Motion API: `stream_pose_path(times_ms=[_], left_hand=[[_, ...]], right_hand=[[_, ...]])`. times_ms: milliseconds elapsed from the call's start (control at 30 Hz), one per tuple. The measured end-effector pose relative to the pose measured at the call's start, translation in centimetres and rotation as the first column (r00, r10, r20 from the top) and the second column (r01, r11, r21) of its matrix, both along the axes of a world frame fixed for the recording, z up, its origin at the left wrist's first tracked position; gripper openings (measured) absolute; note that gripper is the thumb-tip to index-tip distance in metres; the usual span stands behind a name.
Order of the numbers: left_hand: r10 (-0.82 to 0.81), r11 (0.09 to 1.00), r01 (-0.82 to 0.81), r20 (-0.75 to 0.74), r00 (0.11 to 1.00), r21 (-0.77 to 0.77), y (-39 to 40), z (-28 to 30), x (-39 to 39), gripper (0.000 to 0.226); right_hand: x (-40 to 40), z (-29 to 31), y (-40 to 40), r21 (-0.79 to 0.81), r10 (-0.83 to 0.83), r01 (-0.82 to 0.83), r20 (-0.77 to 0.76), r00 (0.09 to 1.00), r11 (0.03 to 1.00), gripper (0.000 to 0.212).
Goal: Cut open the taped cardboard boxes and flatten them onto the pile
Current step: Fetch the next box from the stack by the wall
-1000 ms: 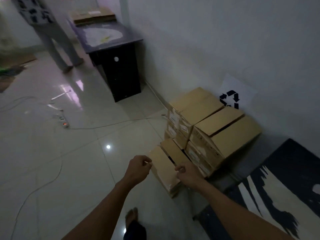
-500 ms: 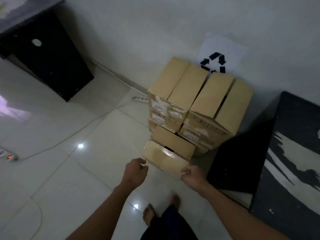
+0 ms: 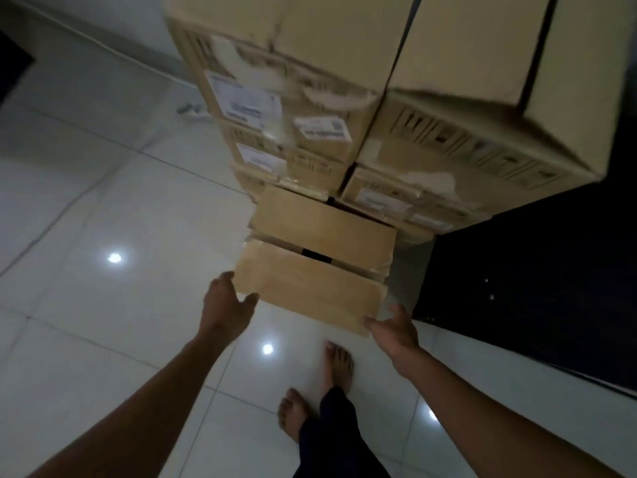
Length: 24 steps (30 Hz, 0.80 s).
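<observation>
Two hands at the near corners of the front cardboard box [image 3: 310, 291] on the floor [image 3: 103, 201]: left hand [image 3: 225, 310] with fingers spread, touching its left corner; right hand [image 3: 396, 329] likewise spread at its right corner, neither closed round it yet. Beyond the fingers, touching the box, taller stacked boxes [image 3: 344, 108]. Likely risk: pulling carelessly, dragging against the stack and toppling it; loose top flaps giving poor purchase.

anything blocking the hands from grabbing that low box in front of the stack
Nothing visible does. The left hand is already at the near left corner of the low box, the right hand at its near right corner. Only bare tiled floor lies below them.
</observation>
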<state>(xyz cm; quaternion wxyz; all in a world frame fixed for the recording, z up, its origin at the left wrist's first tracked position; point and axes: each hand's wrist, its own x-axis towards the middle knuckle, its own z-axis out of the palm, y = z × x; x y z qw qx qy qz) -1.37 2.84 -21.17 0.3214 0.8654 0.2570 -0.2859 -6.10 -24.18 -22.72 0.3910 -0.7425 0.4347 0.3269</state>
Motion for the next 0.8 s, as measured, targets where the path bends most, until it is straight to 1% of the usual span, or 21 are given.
stream_pose_path(times_ms=[67,100,133,167,200,267,333,400,433,500,600,700,800], left_hand=[[0.035,0.999,-0.036,0.007,0.999,0.027,0.3,-4.1,1.6,0.087],[0.064,0.998,-0.064,-0.009,0.998,0.018,0.5,-5.9,2.3,0.093],[0.101,0.994,-0.102,-0.031,0.994,-0.026,0.5,-7.4,2.9,0.097],[0.149,0.983,-0.154,-0.056,0.987,-0.102,0.5,-8.8,3.3,0.098],[0.19,0.96,-0.202,-0.076,0.979,-0.193,0.5,-10.0,3.6,0.097],[0.252,0.918,-0.265,-0.08,0.964,-0.295,0.3,-11.3,4.0,0.096],[0.306,0.896,-0.309,-0.059,0.95,-0.318,0.2,-11.8,4.1,0.093],[0.327,0.898,-0.324,-0.042,0.944,-0.298,0.0,-11.6,3.5,0.08],[0.33,0.903,-0.328,-0.038,0.943,-0.279,-0.1,-11.2,3.1,0.075],[0.341,0.902,-0.338,-0.039,0.939,-0.269,0.0,-9.4,1.9,0.073],[0.322,0.913,-0.311,-0.004,0.947,-0.263,0.3,-5.0,0.1,0.068],[0.302,0.924,-0.28,0.049,0.952,-0.259,0.6,1.6,-1.0,0.058],[0.295,0.926,-0.267,0.072,0.953,-0.266,1.2,9.8,-1.7,0.059]], right_hand=[[1.0,-3.3,-0.7,0.034,-0.061,0.061,-0.007,0.998,0.998,0.087],[1.4,-4.9,-1.1,0.059,-0.083,0.084,-0.01,0.996,0.995,0.093],[1.7,-6.3,-1.3,0.092,-0.103,0.103,-0.006,0.995,0.99,0.096],[1.9,-7.6,-1.6,0.125,-0.117,0.116,0.003,0.993,0.985,0.094],[1.9,-8.8,-1.9,0.159,-0.132,0.128,0.018,0.991,0.979,0.087],[2.0,-10.4,-2.1,0.241,-0.181,0.166,0.041,0.983,0.956,0.062],[1.8,-10.9,-2.2,0.312,-0.241,0.214,0.051,0.969,0.926,0.047],[1.5,-10.4,-2.2,0.346,-0.292,0.262,0.036,0.956,0.901,0.041],[1.2,-9.8,-2.2,0.353,-0.313,0.283,0.029,0.949,0.892,0.041],[0.4,-8.0,-2.2,0.353,-0.343,0.315,0.016,0.939,0.881,0.041],[-0.6,-3.5,-2.2,0.339,-0.375,0.348,0.015,0.927,0.874,0.047],[-1.2,2.8,-1.8,0.366,-0.407,0.365,0.04,0.913,0.856,0.048],[-1.8,10.4,-1.4,0.417,-0.399,0.331,0.086,0.913,0.847,0.048]])
